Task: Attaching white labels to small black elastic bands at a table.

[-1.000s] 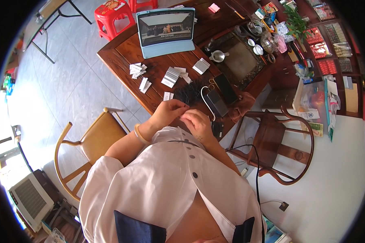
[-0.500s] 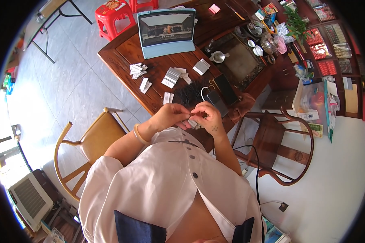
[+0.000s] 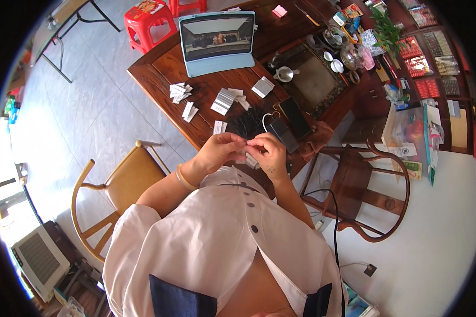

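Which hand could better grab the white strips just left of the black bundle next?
Likely the left hand: it is close to those white strips, while the right hand sits farther off, nearer the dark box. Both hands look busy, though, their fingers close together.

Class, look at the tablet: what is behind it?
Behind the tablet, more of the wooden table shows, and something white peeks past the tablet's top edge. What the tablet covers cannot be seen.

We see strong daylight from the left, burning the tiled floor (image 3: 103,100) to white glare near the edge; the wooden surface (image 3: 161,66) lies dimmer, and fisheye distortion bends outlines toward a black rim.
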A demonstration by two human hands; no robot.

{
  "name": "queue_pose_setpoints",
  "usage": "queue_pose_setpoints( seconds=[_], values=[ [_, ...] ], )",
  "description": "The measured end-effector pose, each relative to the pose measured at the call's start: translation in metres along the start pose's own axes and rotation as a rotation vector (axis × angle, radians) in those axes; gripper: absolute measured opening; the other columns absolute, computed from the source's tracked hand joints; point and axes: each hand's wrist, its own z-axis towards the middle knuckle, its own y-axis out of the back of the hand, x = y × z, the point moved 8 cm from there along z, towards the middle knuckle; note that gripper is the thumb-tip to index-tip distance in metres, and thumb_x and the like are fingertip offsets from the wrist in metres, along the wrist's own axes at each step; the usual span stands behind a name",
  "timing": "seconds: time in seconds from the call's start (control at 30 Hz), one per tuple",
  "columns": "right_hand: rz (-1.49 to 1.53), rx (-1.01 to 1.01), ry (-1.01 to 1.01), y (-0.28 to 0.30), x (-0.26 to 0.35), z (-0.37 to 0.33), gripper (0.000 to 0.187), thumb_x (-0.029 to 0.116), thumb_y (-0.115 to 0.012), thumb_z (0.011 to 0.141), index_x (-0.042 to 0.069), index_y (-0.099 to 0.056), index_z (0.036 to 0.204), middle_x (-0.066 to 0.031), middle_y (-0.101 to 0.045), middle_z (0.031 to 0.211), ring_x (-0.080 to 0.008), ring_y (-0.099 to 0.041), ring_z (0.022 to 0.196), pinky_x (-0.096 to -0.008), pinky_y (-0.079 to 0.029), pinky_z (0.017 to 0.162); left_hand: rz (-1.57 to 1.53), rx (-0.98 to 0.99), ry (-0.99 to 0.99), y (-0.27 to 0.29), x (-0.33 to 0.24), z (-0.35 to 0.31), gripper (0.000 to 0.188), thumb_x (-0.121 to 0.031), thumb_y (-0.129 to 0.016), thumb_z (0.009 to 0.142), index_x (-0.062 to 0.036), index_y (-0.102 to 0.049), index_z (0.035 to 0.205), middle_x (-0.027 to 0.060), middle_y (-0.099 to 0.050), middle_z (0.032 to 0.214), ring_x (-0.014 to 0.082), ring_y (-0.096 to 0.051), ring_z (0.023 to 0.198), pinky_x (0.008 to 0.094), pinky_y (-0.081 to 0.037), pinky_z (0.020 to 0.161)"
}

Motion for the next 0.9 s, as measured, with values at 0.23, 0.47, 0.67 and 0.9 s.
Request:
queue_pose_setpoints(
  seconds=[0.23,0.47,0.67,0.9],
  values=[
    [0.084,-0.016,-0.047,0.000,0.003,0.006,0.011,-0.004,-0.068,0.074,0.002,-0.064,0.082,-0.0045,-0.058,0.082,-0.0120,-0.060,0.065,-0.0234,-0.050,0.054,-0.063,-0.068,-0.043,-0.001,-0.003,0.003,0.013,-0.007,-0.053,0.093,0.0023,-0.058,0.101,0.0105,-0.063,0.097,0.0197,-0.064,0.083,0.0295,-0.056,0.076],
    [0.313,-0.095,-0.213,0.009,-0.031,0.005,0.007,0.000,-0.064,0.083,0.002,-0.060,0.087,0.0003,-0.057,0.085,-0.0042,-0.054,0.069,-0.0178,-0.043,0.061,-0.008,0.023,0.023,-0.009,-0.006,0.002,0.018,-0.007,-0.049,0.094,0.0048,-0.058,0.105,0.0136,-0.063,0.105,0.0202,-0.065,0.085,0.0319,-0.055,0.078],
    [0.392,-0.142,-0.268,0.011,-0.041,-0.002,0.006,0.002,-0.064,0.085,0.001,-0.059,0.088,0.0016,-0.056,0.084,-0.0024,-0.051,0.070,-0.0172,-0.042,0.062,0.028,0.002,-0.005,-0.008,-0.004,0.002,0.024,-0.010,-0.055,0.092,0.0070,-0.058,0.108,0.0124,-0.064,0.104,0.0187,-0.064,0.084,0.0301,-0.054,0.076],
    [0.438,-0.160,-0.311,0.010,-0.045,-0.009,0.006,0.001,-0.063,0.086,0.001,-0.058,0.089,0.0014,-0.055,0.084,-0.0023,-0.050,0.070,-0.0168,-0.041,0.063,0.207,-0.067,0.004,-0.002,-0.001,0.004,0.022,-0.013,-0.061,0.090,0.0027,-0.064,0.105,0.0068,-0.065,0.089,0.0122,-0.062,0.073,0.0244,-0.052,0.063]
  ],
)
